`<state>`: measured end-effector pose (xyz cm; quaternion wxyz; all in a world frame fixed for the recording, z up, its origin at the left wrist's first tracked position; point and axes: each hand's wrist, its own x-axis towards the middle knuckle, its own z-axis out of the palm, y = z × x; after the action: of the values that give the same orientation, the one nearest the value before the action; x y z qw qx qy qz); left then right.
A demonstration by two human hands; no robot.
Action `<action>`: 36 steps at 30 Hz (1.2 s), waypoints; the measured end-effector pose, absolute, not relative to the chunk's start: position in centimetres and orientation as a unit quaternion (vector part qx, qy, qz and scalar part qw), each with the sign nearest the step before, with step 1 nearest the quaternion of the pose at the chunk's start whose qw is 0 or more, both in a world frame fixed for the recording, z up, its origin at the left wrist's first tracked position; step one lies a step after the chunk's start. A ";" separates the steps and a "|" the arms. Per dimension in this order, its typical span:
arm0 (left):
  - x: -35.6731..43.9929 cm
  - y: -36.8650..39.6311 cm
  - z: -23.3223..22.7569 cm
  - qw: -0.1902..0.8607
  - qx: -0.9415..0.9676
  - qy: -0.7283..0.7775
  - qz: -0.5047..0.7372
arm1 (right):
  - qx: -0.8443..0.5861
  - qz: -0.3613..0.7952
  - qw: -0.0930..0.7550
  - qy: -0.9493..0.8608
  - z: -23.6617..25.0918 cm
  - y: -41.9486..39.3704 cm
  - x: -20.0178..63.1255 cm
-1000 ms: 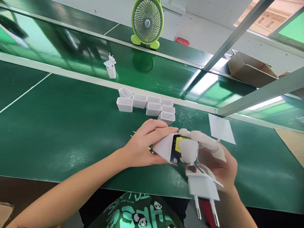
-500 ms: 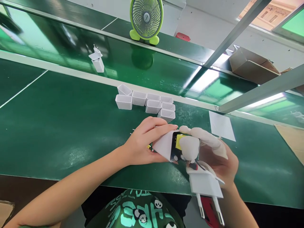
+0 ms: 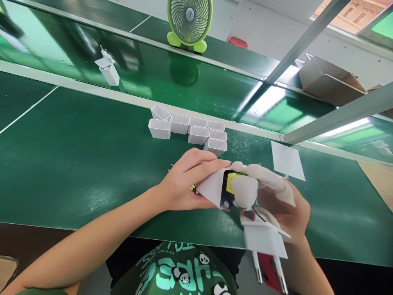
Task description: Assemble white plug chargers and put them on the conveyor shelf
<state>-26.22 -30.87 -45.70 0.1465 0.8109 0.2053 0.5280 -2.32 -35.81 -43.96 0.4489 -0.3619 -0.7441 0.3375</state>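
My left hand is wrapped around a white plastic charger housing, its open end facing right. A circuit board with a yellow component shows at that opening. White finger covers are on several fingers of my right hand, which pinches the board at the opening. Below those fingers hangs a white plug cap with two metal pins, joined to the board by thin wires. How deep the board sits inside is hidden by my hands. Some green and yellow parts peek out beneath my left palm.
Several empty white housings stand grouped on the green table. Behind them runs a glossy green belt carrying a white housing with a plug cap. A green fan, a cardboard box and a white sheet are around.
The housing with the plug cap on the belt has moved left. My hands keep almost the same hold on the housing and board; the view has tilted slightly.
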 end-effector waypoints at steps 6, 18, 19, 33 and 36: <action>-26.2 -30.9 -45.7 0.152 0.810 0.212 0.526 | -0.333 0.320 0.438 -0.771 -43.6 -35.3 -2.2; -26.1 -31.1 -45.9 0.160 0.814 0.215 0.515 | -0.348 0.282 0.422 -0.788 -43.2 -35.3 -2.9; -26.0 -31.1 -46.0 0.166 0.817 0.213 0.510 | -0.349 0.263 0.409 -0.801 -43.1 -35.1 -3.0; -24.1 -33.8 -48.3 0.671 0.685 0.087 0.271 | -0.405 0.255 0.279 -0.832 -42.8 -39.0 -0.6; -23.4 -34.0 -48.4 0.697 0.679 0.075 0.218 | -0.448 0.326 0.332 -0.763 -45.0 -41.1 -0.4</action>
<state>-23.44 -34.04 -48.44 0.6975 0.6787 0.0749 0.2175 -0.39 -41.10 -44.98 0.3324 -0.4481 -0.7631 0.3262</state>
